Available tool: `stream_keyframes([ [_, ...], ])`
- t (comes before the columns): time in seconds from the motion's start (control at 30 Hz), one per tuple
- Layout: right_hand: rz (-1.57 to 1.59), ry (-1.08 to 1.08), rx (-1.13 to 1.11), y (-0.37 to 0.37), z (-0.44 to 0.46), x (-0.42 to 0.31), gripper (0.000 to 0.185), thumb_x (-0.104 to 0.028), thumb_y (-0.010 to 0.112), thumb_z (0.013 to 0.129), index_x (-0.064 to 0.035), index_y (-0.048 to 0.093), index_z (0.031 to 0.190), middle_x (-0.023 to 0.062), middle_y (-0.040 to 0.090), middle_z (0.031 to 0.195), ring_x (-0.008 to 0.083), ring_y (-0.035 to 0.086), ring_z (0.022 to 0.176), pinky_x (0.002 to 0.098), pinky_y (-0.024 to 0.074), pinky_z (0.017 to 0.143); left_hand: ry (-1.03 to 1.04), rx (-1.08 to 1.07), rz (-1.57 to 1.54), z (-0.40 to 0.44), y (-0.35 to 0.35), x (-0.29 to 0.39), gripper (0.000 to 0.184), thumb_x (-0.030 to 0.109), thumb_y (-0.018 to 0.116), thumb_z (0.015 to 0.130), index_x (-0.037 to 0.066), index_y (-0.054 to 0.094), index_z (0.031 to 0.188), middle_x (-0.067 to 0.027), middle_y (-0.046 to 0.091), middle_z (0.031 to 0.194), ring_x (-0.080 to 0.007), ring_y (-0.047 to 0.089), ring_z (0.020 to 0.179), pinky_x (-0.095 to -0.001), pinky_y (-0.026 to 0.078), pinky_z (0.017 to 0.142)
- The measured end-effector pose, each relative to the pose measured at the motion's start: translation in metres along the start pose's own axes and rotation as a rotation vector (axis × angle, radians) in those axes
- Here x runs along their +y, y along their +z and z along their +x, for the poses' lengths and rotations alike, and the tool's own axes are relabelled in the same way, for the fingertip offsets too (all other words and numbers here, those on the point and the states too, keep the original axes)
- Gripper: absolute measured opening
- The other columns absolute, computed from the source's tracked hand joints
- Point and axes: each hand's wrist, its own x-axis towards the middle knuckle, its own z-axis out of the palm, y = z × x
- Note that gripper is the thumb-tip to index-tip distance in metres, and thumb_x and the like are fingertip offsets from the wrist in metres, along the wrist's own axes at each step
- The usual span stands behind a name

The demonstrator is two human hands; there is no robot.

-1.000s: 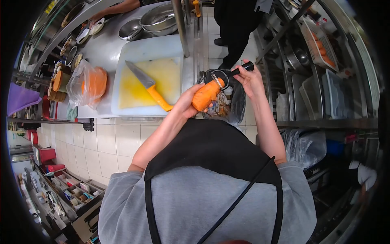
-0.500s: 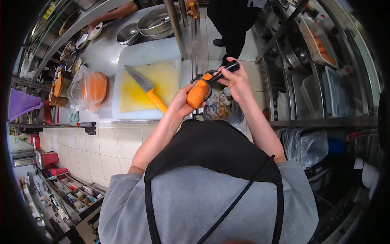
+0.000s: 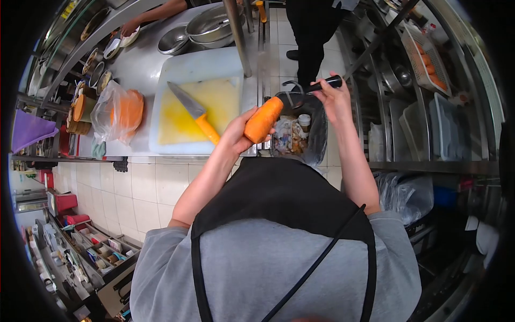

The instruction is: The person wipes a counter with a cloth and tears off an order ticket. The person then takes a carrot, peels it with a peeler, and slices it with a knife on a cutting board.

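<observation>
A thick orange carrot point(image 3: 263, 121) is gripped in my left hand point(image 3: 238, 131), its upper end tilted away to the right. My right hand point(image 3: 333, 99) is closed around the black handle of a peeler point(image 3: 328, 83), whose Y-shaped head is just past the carrot's far end, apart from it. Below both hands stands a bin point(image 3: 321, 134) lined with a dark bag, with scraps and a paper cup in it. On the white cutting board point(image 3: 177, 66) left of the carrot lies a knife point(image 3: 189, 103) with a yellow handle.
A clear plastic bag point(image 3: 103, 119) with something orange inside sits on the steel counter point(image 3: 145, 70). Metal bowls point(image 3: 210, 33) stand behind the board, near an upright post point(image 3: 236, 40). A person in black trousers point(image 3: 308, 40) stands ahead. Shelving with a carrot basket point(image 3: 421, 59) is at right.
My right hand has moved right with the peeler, off the carrot's side to beyond its far end. The carrot stays in my left hand, and more of the bin shows.
</observation>
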Motion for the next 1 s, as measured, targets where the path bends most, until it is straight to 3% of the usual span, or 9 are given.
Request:
stream_keyframes([
  [0.07, 0.004, 0.009, -0.108, 0.022, -0.009, 0.011, 0.043, -0.001, 0.055, 0.081, -0.0050, 0.032, 0.117, 0.0127, 0.057, 0.089, 0.0256, 0.060, 0.085, 0.0337, 0.0516, 0.072, -0.007, 0.046, -0.021, 0.003, 0.002, 0.000, 0.038, 0.032, 0.034, 0.091, 0.003, 0.045, 0.113, -0.0157, 0.057, 0.094, -0.0247, 0.060, 0.075, -0.0349, 0.051, 0.055],
  [0.13, 0.000, 0.090, -0.203, 0.048, -0.029, 0.014, 0.042, -0.001, 0.054, 0.081, -0.0050, 0.033, 0.117, 0.0125, 0.057, 0.089, 0.0239, 0.060, 0.084, 0.0327, 0.0519, 0.071, 0.008, 0.062, -0.069, 0.006, -0.001, -0.001, 0.040, 0.035, 0.037, 0.091, 0.003, 0.042, 0.116, -0.0218, 0.053, 0.103, -0.0293, 0.058, 0.072, -0.0362, 0.050, 0.057],
  [0.33, 0.025, 0.117, -0.195, 0.044, -0.023, 0.025, 0.040, -0.001, 0.054, 0.081, -0.0046, 0.033, 0.116, 0.0125, 0.057, 0.090, 0.0208, 0.060, 0.083, 0.0322, 0.0518, 0.070, 0.091, 0.093, 0.084, -0.001, 0.010, 0.000, 0.040, 0.034, 0.034, 0.091, 0.003, 0.042, 0.115, -0.0201, 0.055, 0.098, -0.0275, 0.058, 0.069, -0.0346, 0.048, 0.052],
  [0.43, 0.040, 0.031, -0.084, 0.015, 0.004, 0.023, 0.042, -0.002, 0.056, 0.080, -0.0046, 0.033, 0.115, 0.0136, 0.057, 0.092, 0.0233, 0.060, 0.084, 0.0334, 0.0513, 0.071, -0.006, -0.107, 0.099, -0.001, -0.005, 0.004, 0.040, 0.034, 0.034, 0.091, 0.002, 0.043, 0.114, -0.0184, 0.056, 0.095, -0.0250, 0.058, 0.068, -0.0324, 0.048, 0.050],
  [0.47, -0.090, -0.043, -0.028, 0.003, 0.008, 0.018, 0.043, -0.001, 0.057, 0.080, -0.0039, 0.033, 0.115, 0.0139, 0.057, 0.092, 0.0249, 0.060, 0.084, 0.0337, 0.0513, 0.071, -0.005, -0.102, 0.094, -0.007, -0.006, 0.004, 0.040, 0.034, 0.034, 0.091, 0.002, 0.043, 0.114, -0.0184, 0.056, 0.095, -0.0250, 0.058, 0.068, -0.0324, 0.048, 0.050],
  [0.57, -0.128, 0.003, 0.091, -0.033, 0.023, 0.012, 0.045, -0.001, 0.057, 0.080, -0.0028, 0.031, 0.116, 0.0144, 0.057, 0.092, 0.0255, 0.060, 0.086, 0.0336, 0.0509, 0.072, 0.035, -0.156, 0.108, -0.021, 0.000, 0.012, 0.040, 0.034, 0.036, 0.091, 0.001, 0.044, 0.113, -0.0168, 0.056, 0.094, -0.0236, 0.058, 0.069, -0.0310, 0.048, 0.050],
  [0.73, -0.012, -0.086, 0.009, -0.010, 0.020, 0.000, 0.047, 0.000, 0.056, 0.080, -0.0020, 0.028, 0.118, 0.0161, 0.056, 0.092, 0.0290, 0.061, 0.084, 0.0356, 0.0522, 0.068, 0.071, 0.103, -0.048, -0.014, 0.005, 0.015, 0.040, 0.034, 0.041, 0.090, 0.001, 0.044, 0.113, -0.0140, 0.056, 0.093, -0.0267, 0.059, 0.073, -0.0327, 0.050, 0.053],
  [0.87, 0.011, -0.008, -0.126, 0.041, -0.010, 0.009, 0.043, -0.001, 0.055, 0.081, -0.0071, 0.033, 0.117, 0.0137, 0.057, 0.091, 0.0255, 0.060, 0.086, 0.0330, 0.0516, 0.068, 0.067, 0.076, -0.049, -0.002, 0.003, 0.012, 0.041, 0.035, 0.042, 0.089, 0.001, 0.044, 0.112, -0.0145, 0.056, 0.095, -0.0278, 0.059, 0.075, -0.0341, 0.051, 0.055],
  [1.0, 0.034, 0.074, -0.249, 0.059, -0.026, 0.021, 0.040, 0.001, 0.052, 0.081, -0.0082, 0.034, 0.116, 0.0116, 0.056, 0.091, 0.0239, 0.059, 0.086, 0.0333, 0.0511, 0.071, 0.112, 0.197, -0.027, 0.004, 0.009, 0.006, 0.038, 0.033, 0.040, 0.090, 0.001, 0.045, 0.111, -0.0160, 0.057, 0.093, -0.0274, 0.059, 0.073, -0.0343, 0.051, 0.055],
])
